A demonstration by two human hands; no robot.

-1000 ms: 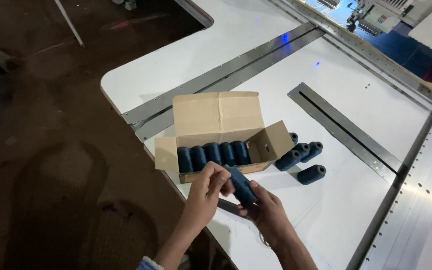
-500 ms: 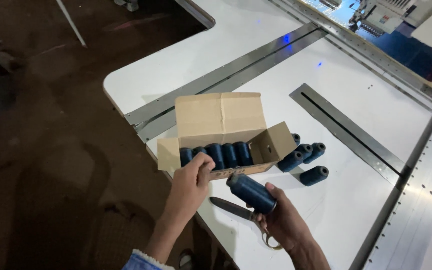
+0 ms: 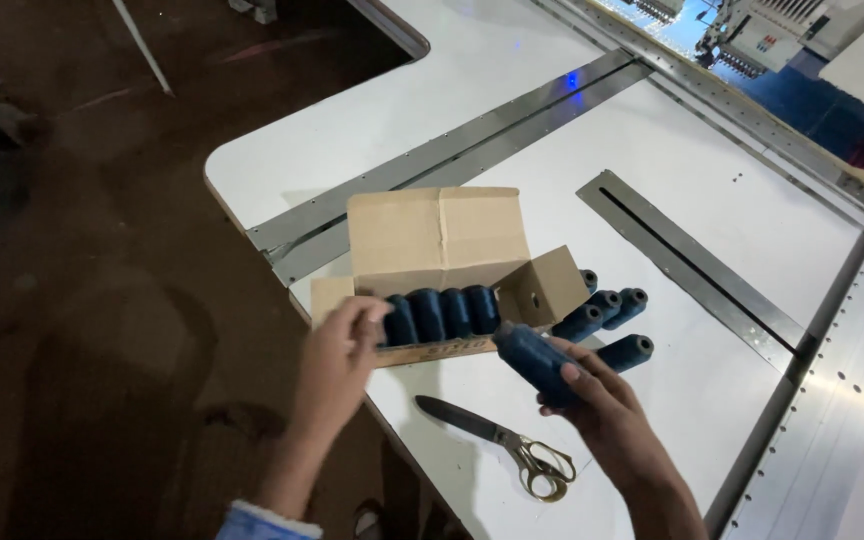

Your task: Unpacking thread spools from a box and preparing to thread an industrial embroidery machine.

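An open cardboard box (image 3: 439, 236) lies on the white table (image 3: 712, 370), with several dark blue thread spools (image 3: 442, 312) lined up inside. My left hand (image 3: 337, 360) reaches into the box's left end, fingers touching the leftmost spool. My right hand (image 3: 597, 405) holds one dark blue spool (image 3: 532, 360) just in front of the box's right flap. Several more blue spools (image 3: 607, 310) lie loose on the table right of the box. Scissors (image 3: 497, 440) with gold handles lie on the table between my arms.
Metal rails (image 3: 422, 165) cross the table behind the box, and a slotted metal strip (image 3: 692, 265) runs to the right. An embroidery machine (image 3: 772, 40) stands at the far right back. The dark floor (image 3: 82, 300) lies left of the table edge.
My right hand has carried the spool away from the box to the right. My left hand has moved to the left end of the box. The scissors are now uncovered.
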